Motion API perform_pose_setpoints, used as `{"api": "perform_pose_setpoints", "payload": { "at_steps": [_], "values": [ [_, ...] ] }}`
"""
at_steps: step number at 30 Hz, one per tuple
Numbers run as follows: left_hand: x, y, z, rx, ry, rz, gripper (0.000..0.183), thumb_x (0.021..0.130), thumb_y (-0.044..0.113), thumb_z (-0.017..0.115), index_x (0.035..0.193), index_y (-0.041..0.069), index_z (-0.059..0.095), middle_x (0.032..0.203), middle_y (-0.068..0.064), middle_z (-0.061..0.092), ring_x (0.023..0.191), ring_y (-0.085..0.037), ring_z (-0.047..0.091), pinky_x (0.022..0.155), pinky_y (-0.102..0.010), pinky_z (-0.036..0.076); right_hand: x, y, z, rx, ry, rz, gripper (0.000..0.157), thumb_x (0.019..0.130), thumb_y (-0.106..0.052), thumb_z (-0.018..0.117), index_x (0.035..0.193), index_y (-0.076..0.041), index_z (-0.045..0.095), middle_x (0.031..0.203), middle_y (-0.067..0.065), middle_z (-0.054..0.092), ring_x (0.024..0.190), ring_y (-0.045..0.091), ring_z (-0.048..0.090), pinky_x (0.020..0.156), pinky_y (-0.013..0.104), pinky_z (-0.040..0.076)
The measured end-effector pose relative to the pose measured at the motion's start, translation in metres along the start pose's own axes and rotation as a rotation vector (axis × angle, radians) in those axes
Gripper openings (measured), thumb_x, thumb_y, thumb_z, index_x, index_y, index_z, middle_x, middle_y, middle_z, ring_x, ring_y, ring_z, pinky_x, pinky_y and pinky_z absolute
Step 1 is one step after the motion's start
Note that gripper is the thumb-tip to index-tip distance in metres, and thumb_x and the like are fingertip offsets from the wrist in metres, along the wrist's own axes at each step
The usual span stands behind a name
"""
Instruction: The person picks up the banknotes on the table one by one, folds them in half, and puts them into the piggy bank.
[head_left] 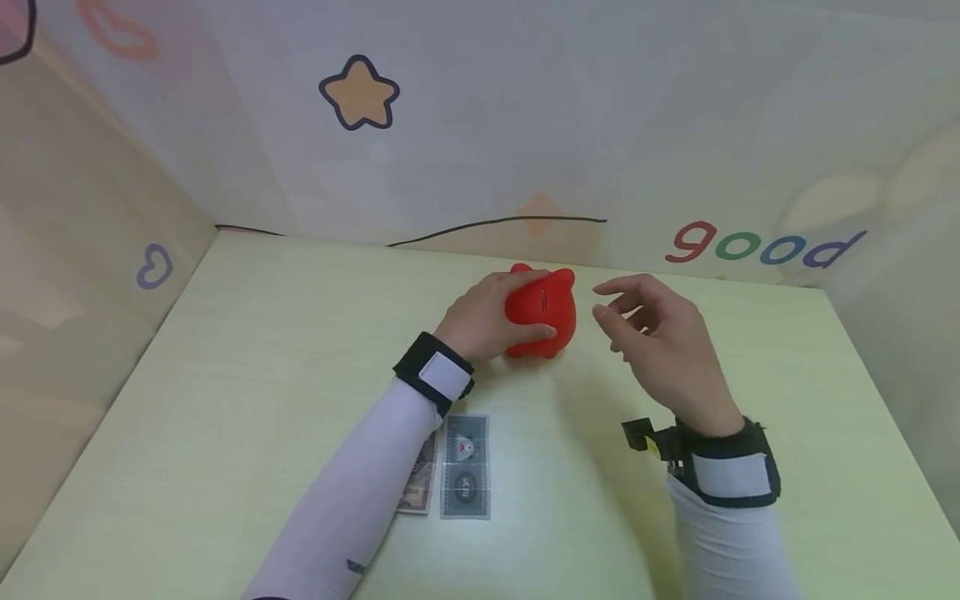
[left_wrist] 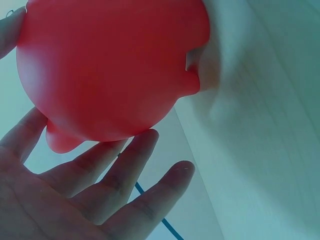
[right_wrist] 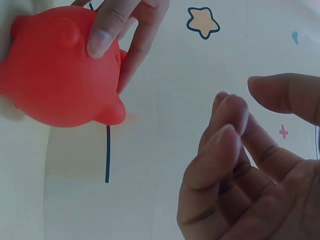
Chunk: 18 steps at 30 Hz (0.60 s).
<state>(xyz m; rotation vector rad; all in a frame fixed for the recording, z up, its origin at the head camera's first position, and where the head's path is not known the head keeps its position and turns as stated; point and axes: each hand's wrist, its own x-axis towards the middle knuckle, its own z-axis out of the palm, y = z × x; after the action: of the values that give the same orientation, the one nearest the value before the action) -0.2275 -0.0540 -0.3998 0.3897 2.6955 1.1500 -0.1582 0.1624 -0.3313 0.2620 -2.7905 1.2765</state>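
A red piggy bank (head_left: 561,315) with a slot in its top stands near the back of the table. My left hand (head_left: 483,321) grips it from the left, with the thumb on the near side and fingers over the far side. In the left wrist view, fingertips touch the smooth red body (left_wrist: 115,75). Just right of the bank, my right hand (head_left: 667,342) hovers with loosely bent fingers and nothing between them. The right wrist view shows a gap between its thumb (right_wrist: 287,95) and fingertips.
A grey-blue banknote (head_left: 465,467) lies flat in front of the piggy bank. Beside it, a brownish banknote (head_left: 422,483) is partly covered by the left forearm. The pale table (head_left: 247,350) meets a printed wall (head_left: 480,125) behind and on the sides.
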Motion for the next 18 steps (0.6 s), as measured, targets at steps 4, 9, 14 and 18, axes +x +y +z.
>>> {"api": "perform_pose_setpoints", "payload": {
  "at_steps": [4,9,14,18],
  "values": [
    [0.0,-0.001,0.002,0.01,0.011,0.011,0.079,0.085,0.04,0.084,0.154,0.032,0.046,0.143,-0.005,0.055,0.128,-0.026,0.054,0.094,-0.043,0.061,-0.004,0.006,-0.001,-0.035,-0.051,0.031,0.031,0.103,-0.035,0.063,0.131,-0.021,0.065,0.1,0.006,0.068,0.076,0.025,0.066,0.061,0.031,0.055],
    [0.0,-0.001,0.002,0.019,0.018,0.015,0.079,0.086,0.039,0.084,0.154,0.032,0.046,0.143,-0.005,0.055,0.128,-0.027,0.054,0.094,-0.044,0.061,-0.007,0.01,0.001,-0.107,-0.167,0.058,0.033,0.1,-0.034,0.067,0.131,-0.021,0.064,0.104,0.006,0.068,0.086,0.026,0.065,0.068,0.033,0.055],
    [0.0,-0.001,0.002,0.019,0.017,0.013,0.079,0.086,0.038,0.083,0.155,0.033,0.045,0.145,-0.006,0.054,0.129,-0.028,0.054,0.094,-0.045,0.061,-0.005,0.012,0.001,-0.13,-0.214,0.042,0.034,0.099,-0.035,0.07,0.129,-0.019,0.065,0.108,0.007,0.069,0.093,0.026,0.064,0.071,0.032,0.054],
    [0.001,-0.002,0.003,0.033,-0.003,0.011,0.082,0.087,0.039,0.082,0.157,0.034,0.04,0.149,-0.007,0.05,0.131,-0.029,0.053,0.094,-0.045,0.061,-0.002,0.015,0.004,-0.128,-0.239,0.037,0.033,0.099,-0.033,0.07,0.128,-0.018,0.065,0.108,0.006,0.069,0.093,0.026,0.065,0.072,0.032,0.055]
  ]
}}
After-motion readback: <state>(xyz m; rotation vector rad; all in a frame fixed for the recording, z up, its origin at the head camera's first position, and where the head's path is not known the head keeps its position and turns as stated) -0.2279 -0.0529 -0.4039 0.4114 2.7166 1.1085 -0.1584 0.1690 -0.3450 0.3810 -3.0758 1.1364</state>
